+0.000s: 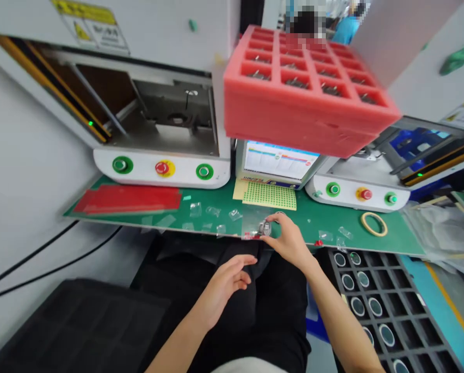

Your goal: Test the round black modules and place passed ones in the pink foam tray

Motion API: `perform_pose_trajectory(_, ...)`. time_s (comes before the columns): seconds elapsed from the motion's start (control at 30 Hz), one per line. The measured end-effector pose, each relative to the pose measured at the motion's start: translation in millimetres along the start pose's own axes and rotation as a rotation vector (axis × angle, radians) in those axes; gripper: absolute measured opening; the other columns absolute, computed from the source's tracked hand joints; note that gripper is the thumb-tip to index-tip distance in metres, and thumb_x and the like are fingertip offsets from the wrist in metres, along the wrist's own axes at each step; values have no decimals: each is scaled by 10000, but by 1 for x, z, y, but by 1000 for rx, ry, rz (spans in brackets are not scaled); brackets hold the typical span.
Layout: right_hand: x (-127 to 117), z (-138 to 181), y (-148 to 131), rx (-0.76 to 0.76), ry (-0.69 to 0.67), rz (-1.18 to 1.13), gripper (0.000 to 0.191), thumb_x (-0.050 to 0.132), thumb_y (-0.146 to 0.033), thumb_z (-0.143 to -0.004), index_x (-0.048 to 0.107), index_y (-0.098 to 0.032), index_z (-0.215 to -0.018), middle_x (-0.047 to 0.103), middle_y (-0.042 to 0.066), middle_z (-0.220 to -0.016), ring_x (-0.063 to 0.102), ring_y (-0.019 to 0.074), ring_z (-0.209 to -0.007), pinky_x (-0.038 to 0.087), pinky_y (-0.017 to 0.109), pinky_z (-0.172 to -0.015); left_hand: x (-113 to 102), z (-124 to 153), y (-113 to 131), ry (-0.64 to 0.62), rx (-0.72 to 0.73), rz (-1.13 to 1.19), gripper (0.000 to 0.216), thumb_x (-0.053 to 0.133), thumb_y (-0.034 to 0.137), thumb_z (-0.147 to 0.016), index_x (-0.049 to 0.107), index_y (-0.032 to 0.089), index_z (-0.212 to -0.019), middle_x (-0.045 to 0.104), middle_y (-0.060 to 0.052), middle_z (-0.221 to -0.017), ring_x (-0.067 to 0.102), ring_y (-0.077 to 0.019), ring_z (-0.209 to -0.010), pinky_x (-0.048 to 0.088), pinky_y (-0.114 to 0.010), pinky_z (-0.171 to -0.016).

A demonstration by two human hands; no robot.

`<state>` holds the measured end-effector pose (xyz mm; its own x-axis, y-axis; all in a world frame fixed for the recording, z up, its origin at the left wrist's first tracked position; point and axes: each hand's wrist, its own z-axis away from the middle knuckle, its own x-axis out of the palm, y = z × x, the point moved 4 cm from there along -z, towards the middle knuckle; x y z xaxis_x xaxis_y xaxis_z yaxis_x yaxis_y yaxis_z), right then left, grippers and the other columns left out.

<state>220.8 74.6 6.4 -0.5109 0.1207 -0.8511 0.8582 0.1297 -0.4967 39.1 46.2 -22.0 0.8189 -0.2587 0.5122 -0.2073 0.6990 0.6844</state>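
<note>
Thumb and fingers of my right hand (290,242) pinch a small round metal part (265,228) at the front edge of the green bench top. Beneath that part lies a clear plastic sheet (251,215) with red bits along its near edge. My left hand (232,282) hovers over my lap, below the bench edge, its fingers apart and slightly curled, with nothing in it. A sheet of small green round stickers (270,196) lies beyond my right hand. Scraps of clear film (235,214) are scattered to the left of the part.
A red foam tray (294,111) of metal parts stands high over a small screen (280,159). Machines with green and red buttons (162,168) flank it. Red sheets (130,199) lie left, a tape roll (374,224) right. A black compartment tray (406,311) holds several round pieces.
</note>
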Motion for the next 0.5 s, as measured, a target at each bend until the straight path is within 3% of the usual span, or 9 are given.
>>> perform_pose_trajectory(0.13,23,-64,30,-33,-144,166,255,687,-288,-869,616,-141,-1066,681,69,-1041,647,236,-1027,451,507,-1012,-29,-10,43,128,26,-213,236,645,359,-817,702,155,-920,694,-89,-1028,552,-131,-717,436,-249,-685)
perform_pose_trajectory(0.3,47,-91,41,-59,-201,252,286,605,-381,-935,628,-139,-1086,664,66,-1080,650,205,-976,525,442,-894,-65,-28,140,344,389,-838,253,637,427,-775,683,187,-842,693,-56,-832,600,-194,-735,464,-278,-717)
perform_pose_trajectory(0.4,32,-83,50,-137,-106,217,305,709,-394,-837,655,-164,-1030,703,55,-1004,662,213,-972,512,420,-921,-77,-52,202,455,530,-1272,289,504,439,-836,651,189,-840,709,-62,-822,633,-212,-722,486,-286,-689)
perform_pose_trajectory(0.47,3,-74,72,-155,42,185,295,737,-372,-785,669,-200,-1014,724,64,-1003,671,222,-975,536,366,-870,-86,-72,245,543,563,-1443,268,477,380,-843,654,180,-853,723,-59,-858,645,-210,-757,487,-277,-728)
perform_pose_trajectory(0.5,-17,-71,91,-128,145,180,252,681,-376,-826,670,-201,-1006,728,77,-995,681,228,-940,549,368,-820,-90,-82,267,588,573,-1490,249,488,341,-830,662,169,-877,730,-58,-911,651,-211,-802,483,-274,-773)
